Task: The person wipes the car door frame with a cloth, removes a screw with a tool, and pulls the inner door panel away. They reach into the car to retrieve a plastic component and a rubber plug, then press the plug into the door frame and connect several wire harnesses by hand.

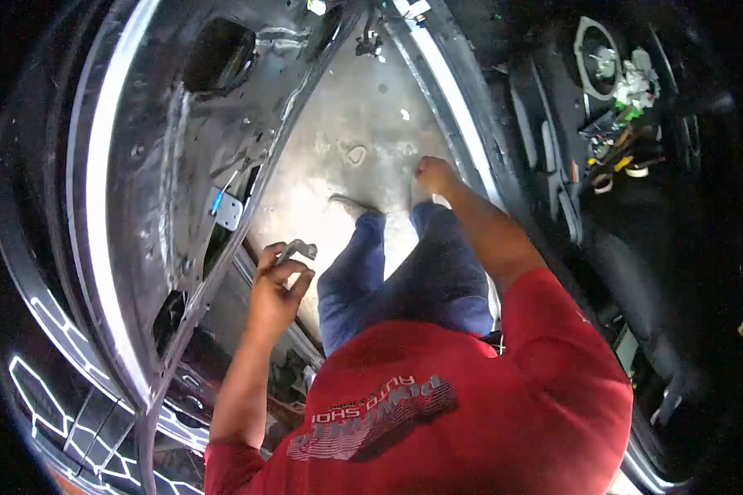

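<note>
My left hand point(277, 289) is raised beside the edge of the stripped car door point(153, 177). Its thumb and fingers pinch a small bent grey metal bracket point(300, 250). Over the floor, close to the car's sill on the right, is my right hand point(437, 176). Its fingers are curled closed, and whatever they may hold is hidden. A blue-handled tool point(217, 203) with a thin shaft rests at a light metal plate point(229, 212) on the door, above my left hand.
The concrete floor point(338, 124) lies between the open door and the bright sill strip point(450, 82). A ring-shaped piece point(356, 155) is on it. At right, a dark panel holds an oval speaker ring point(596, 58), several tools and a tape roll point(603, 183).
</note>
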Demonstrator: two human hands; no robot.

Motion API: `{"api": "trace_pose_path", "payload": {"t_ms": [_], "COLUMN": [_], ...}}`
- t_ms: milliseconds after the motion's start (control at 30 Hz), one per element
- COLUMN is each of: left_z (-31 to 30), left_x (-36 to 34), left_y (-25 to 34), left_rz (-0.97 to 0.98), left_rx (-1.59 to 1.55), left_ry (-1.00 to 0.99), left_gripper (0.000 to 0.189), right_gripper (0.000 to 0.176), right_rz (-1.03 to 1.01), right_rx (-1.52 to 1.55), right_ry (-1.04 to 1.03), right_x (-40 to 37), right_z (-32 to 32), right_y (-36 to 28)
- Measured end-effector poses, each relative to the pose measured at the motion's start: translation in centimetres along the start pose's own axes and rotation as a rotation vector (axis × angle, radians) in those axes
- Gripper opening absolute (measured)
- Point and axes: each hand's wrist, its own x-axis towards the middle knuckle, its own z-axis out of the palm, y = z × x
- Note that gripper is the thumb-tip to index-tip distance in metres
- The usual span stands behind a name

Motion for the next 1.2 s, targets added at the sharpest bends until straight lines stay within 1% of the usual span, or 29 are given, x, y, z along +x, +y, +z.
{"api": "trace_pose_path", "payload": {"t_ms": [33,67,100,167,233,267,300,333,367,400,433,500,533,600,633,667,733,767,833,867,900,933,967,1000,1033,1067,1100,1133,1200], "left_z": [0.3,1.8,1.8,4.3,7.5,9.1,10.6,12.2,13.5,13.9,15.0,16.9,17.5,18.9,19.5,20.0,20.7,20.8,20.8,20.9,20.8,20.4,20.0,19.7,20.0,19.5,19.2,19.5,20.2], "left_x": [1.5,1.8,3.7,6.5,9.5,11.0,12.5,13.8,15.2,16.6,17.8,19.2,20.0,21.2,21.6,21.6,21.7,21.3,20.2,19.5,18.9,18.3,18.1,18.3,18.2,18.2,17.9,18.5,19.3], "left_y": [-1.2,-5.7,-5.5,-9.9,-15.4,-16.2,-18.6,-20.5,-21.0,-21.7,-23.7,-27.6,-28.0,-31.0,-32.3,-33.1,-32.6,-32.3,-32.9,-33.4,-33.6,-34.1,-34.7,-35.5,-35.7,-33.5,-31.3,-31.1,-31.8], "left_rz": [0.077,-0.226,0.105,0.063,0.06,0.046,0.101,0.051,-0.012,0.131,0.141,0.132,0.081,0.148,0.204,0.143,0.132,0.107,0.097,0.081,0.107,0.126,0.153,0.157,0.158,0.038,-0.082,-0.052,0.025], "left_rx": [0.128,-0.12,0.175,0.174,0.185,0.22,0.236,0.177,0.117,0.219,0.228,0.202,0.197,0.222,0.236,0.253,0.27,0.283,0.278,0.267,0.254,0.254,0.259,0.208,0.193,0.04,-0.117,-0.129,-0.19], "left_ry": [-0.043,-0.068,-0.074,-0.089,-0.131,-0.106,-0.115,-0.115,-0.118,-0.12,-0.107,-0.061,-0.055,-0.016,-0.001,-0.003,0.066,0.103,0.169,0.216,0.234,0.24,0.257,0.233,0.324,0.342,0.343,0.35,0.44], "left_gripper": [0.018,0.023,0.024,0.025,0.024,0.021,0.016,0.014,0.012,0.013,0.013,0.016,0.019,0.019,0.019,0.018,0.016,0.016,0.016,0.016,0.016,0.018,0.019,0.023,0.024,0.023,0.022,0.022,0.019], "right_gripper": [0.027,0.028,0.029,0.033,0.037,0.039,0.04,0.04,0.04,0.039,0.039,0.038,0.037,0.034,0.03,0.028,0.027,0.027,0.029,0.029,0.032,0.035,0.035,0.037,0.038,0.039,0.039,0.039,0.033], "right_rz": [-0.009,-0.042,-0.074,-0.21,-0.167,-0.17,-0.176,-0.179,-0.286,-0.392,-0.399,-0.532,-0.332,-0.564,-0.588,-0.614,-0.629,-0.641,-0.393,-0.385,-0.457,-0.534,-0.537,-0.578,-0.625,-0.547,-0.616,-0.679,-0.872], "right_rx": [0.007,-0.055,-0.116,-0.222,-0.16,-0.162,-0.168,-0.166,-0.227,-0.29,-0.291,-0.283,-0.162,-0.453,-0.483,-0.513,-0.686,-0.702,-0.492,-0.507,-0.469,-0.437,-0.472,-0.274,-0.073,0.019,0.029,0.045,0.162], "right_ry": [0.009,-0.032,-0.067,-0.246,-0.192,-0.172,-0.151,-0.128,-0.08,-0.03,-0.013,0.054,0.13,0.097,0.102,0.104,-0.157,-0.14,-0.371,-0.357,-0.366,-0.367,-0.323,-0.237,-0.156,-0.183,-0.187,-0.195,-0.037], "right_x": [1.4,3.9,6.7,9.9,13.4,14.9,17.0,19.0,20.4,21.9,23.8,28.1,31.6,30.7,30.1,29.7,31.6,32.2,32.8,33.2,34.3,35.4,34.9,32.6,29.9,28.8,27.2,25.2,20.4], "right_z": [2.6,5.2,7.1,8.1,11.3,13.6,16.2,18.2,20.6,22.9,25.1,30.6,38.8,35.7,34.2,33.7,36.8,36.8,36.1,35.3,33.9,31.4,26.6,20.9,15.3,11.2,6.1,0.8,-9.1], "right_y": [0.1,0.1,-0.3,-1.7,-2.7,-3.0,-2.9,-2.9,-2.9,-2.7,-2.3,-1.6,-0.2,-1.0,-1.7,-2.3,-2.4,-3.0,-4.6,-5.7,-7.0,-7.9,-8.7,-9.8,-11.1,-11.6,-11.9,-12.1,-12.8]}}
